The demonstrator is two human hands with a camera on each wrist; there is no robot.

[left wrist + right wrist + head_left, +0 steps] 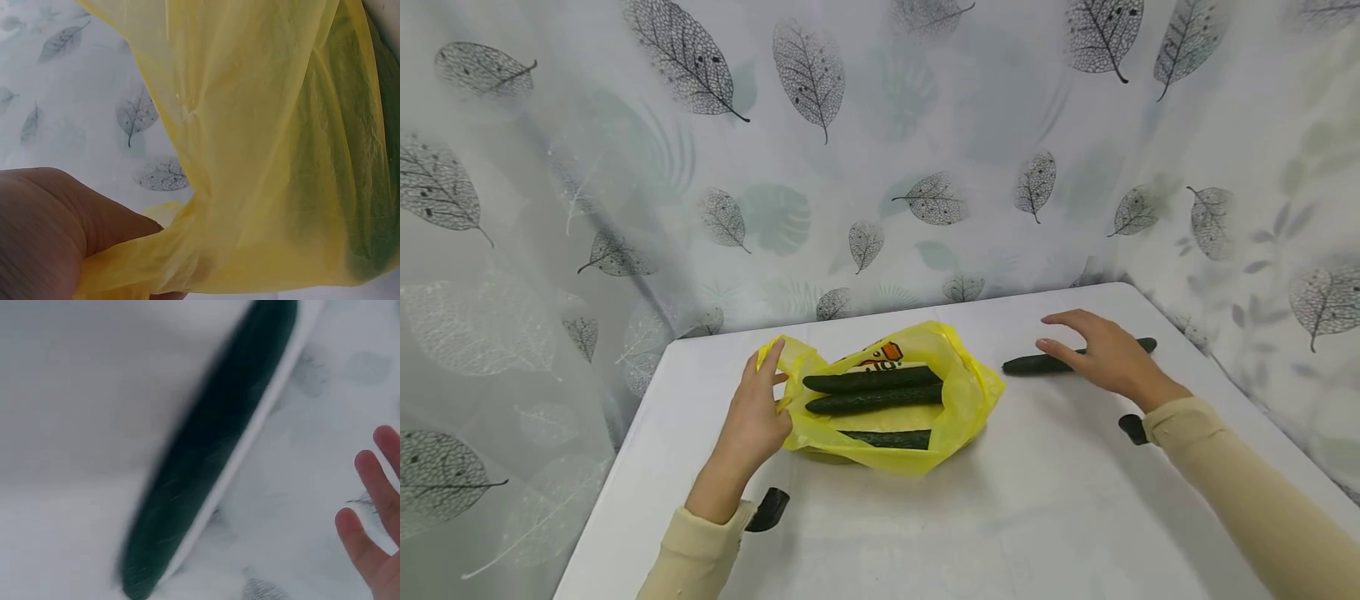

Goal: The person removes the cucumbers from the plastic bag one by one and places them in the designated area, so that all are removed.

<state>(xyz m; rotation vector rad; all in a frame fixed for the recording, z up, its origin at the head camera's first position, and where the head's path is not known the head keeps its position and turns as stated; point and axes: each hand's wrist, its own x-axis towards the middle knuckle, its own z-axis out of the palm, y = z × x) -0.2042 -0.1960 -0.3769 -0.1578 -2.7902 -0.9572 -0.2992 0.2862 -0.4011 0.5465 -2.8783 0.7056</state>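
Note:
A yellow plastic bag (pixel 973 396) lies on its side with its mouth gaping toward me, and several dark green cucumbers (pixel 872 381) show inside it. My left hand (pixel 756 417) pinches the left edge of the bag; in the left wrist view the gathered plastic (pixel 181 250) passes between thumb and fingers. Another cucumber (pixel 1030 365) lies on the table right of the bag. Over it hovers my right hand (pixel 1108 354), fingers and thumb spread and holding nothing. The right wrist view has this cucumber (pixel 206 444) blurred, with the fingertips apart from it.
The white table (pixel 940 542) ends at a back edge close to the leaf-patterned curtain (pixel 880 167). More curtain hangs at the left and right sides. Dark wrist-worn pieces (pixel 767 510) show beside both sleeves.

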